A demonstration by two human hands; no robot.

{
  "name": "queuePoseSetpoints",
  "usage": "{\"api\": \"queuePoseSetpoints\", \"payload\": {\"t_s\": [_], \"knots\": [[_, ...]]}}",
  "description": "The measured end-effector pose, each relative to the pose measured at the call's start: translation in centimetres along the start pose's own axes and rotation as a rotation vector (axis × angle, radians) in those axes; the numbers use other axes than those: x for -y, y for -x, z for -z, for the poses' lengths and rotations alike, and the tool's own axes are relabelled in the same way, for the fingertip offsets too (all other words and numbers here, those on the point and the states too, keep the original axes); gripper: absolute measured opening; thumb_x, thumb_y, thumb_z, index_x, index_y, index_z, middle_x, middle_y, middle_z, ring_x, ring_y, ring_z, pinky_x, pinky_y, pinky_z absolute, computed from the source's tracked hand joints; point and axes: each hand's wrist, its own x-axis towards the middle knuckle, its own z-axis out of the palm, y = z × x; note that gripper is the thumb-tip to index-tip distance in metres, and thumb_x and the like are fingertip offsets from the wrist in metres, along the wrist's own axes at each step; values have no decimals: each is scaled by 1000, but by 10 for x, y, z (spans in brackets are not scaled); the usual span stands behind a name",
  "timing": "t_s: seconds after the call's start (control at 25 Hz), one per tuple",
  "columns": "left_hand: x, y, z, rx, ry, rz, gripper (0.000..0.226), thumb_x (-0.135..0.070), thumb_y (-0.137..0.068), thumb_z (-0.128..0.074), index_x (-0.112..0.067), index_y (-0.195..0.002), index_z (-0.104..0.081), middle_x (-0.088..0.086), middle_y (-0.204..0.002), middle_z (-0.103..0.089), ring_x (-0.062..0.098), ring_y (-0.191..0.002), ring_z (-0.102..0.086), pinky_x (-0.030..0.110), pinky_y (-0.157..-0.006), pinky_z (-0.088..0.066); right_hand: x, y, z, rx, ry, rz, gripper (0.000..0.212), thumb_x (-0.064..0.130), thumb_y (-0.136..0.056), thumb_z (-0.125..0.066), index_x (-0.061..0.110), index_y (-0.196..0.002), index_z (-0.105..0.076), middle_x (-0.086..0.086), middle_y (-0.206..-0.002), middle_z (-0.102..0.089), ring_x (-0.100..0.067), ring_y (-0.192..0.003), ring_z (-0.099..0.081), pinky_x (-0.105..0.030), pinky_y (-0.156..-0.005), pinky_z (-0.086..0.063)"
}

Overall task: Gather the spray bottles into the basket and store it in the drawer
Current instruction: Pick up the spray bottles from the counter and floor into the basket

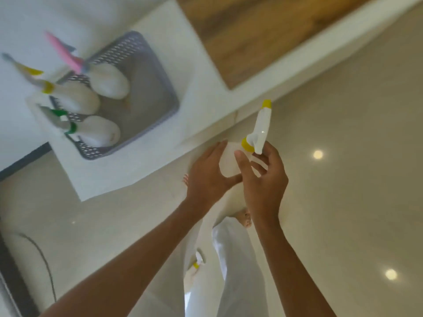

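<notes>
A white spray bottle with a yellow collar and nozzle tip [261, 126] is held over the floor between both hands. My left hand [206, 177] cups its body from the left. My right hand [261, 179] grips it just under the yellow collar. A grey perforated basket [158, 88] sits on the white counter at upper left. Three white spray bottles lie in it with heads toward the left: one with a pink head [107, 81], one with a yellow collar [73, 97], one with a green collar [98, 131].
The white counter [178, 53] meets a wooden surface [247, 30] at the top. Glossy beige floor [343, 179] fills the right side. My white trousers and bare feet are below the hands. A dark cable [43, 259] lies on the floor at lower left.
</notes>
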Motion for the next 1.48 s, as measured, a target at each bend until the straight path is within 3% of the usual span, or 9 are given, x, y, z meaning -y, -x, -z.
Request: {"api": "queuePoseSetpoints", "payload": {"t_s": [0.2,0.32,0.48,0.68,0.88,1.0,1.2,1.36,1.48], "knots": [[38,-21,90,-284,190,132,98,-79,-64,-60,-28,-146,-41,-12,-147,-51,1,-132,-47,11,-104,-33,77,-5,-96,197,43,164,41,32,-81,-83,17,-117,-70,6,-111,-74,-6,-106,-69,-14,-88,-56],[71,-45,130,-487,309,226,91,-74,-63,-67,-28,-138,-43,-15,-136,-54,-14,-113,-43,-8,-87,-33,105,-10,-159,290,101,314,38,37,-81,-82,29,-115,-66,16,-109,-71,2,-104,-68,-11,-86,-56],[114,-73,146,-615,358,305,75,-53,-68,-77,-15,-130,-57,-3,-125,-62,4,-110,-57,10,-91,-46,102,-23,-225,387,243,462,40,24,-81,-84,15,-117,-69,-2,-113,-74,-12,-102,-70,-25,-86,-61],[146,-92,131,-632,279,475,64,-16,-76,-82,-3,-133,-57,11,-127,-67,28,-117,-63,36,-99,-52,63,-35,-262,580,365,442,39,12,-83,-83,0,-117,-68,-14,-113,-72,-25,-104,-69,-44,-86,-63],[165,-102,120,-617,281,594,55,-21,-87,-73,-7,-136,-54,7,-123,-70,27,-111,-66,39,-97,-54,41,-43,-282,665,400,512,37,11,-84,-82,-4,-114,-68,-18,-113,-72,-30,-103,-69,-47,-86,-63],[170,-102,116,-612,289,572,51,-18,-85,-74,-5,-131,-56,7,-108,-72,26,-96,-67,40,-84,-57,33,-47,-285,678,408,557,33,11,-86,-78,-5,-113,-68,-18,-110,-71,-29,-102,-67,-46,-86,-62],[164,-96,119,-666,262,477,42,-16,-84,-74,0,-121,-61,8,-94,-71,17,-78,-62,22,-69,-51,32,-44,-291,735,484,564,34,17,-91,-74,1,-120,-66,-14,-118,-70,-26,-110,-65,-43,-94,-59],[158,-80,126,-636,273,464,50,-11,-83,-76,-3,-129,-60,7,-105,-74,19,-90,-68,29,-82,-58,35,-45,-284,759,501,487,44,18,-88,-77,4,-127,-63,-13,-125,-66,-27,-116,-62,-39,-100,-56],[148,-56,125,-603,294,500,62,-22,-85,-78,-5,-139,-53,9,-127,-69,24,-111,-67,37,-96,-56,35,-45,-255,662,467,398,52,23,-84,-82,9,-130,-61,-8,-129,-65,-23,-118,-62,-30,-97,-55]]}}
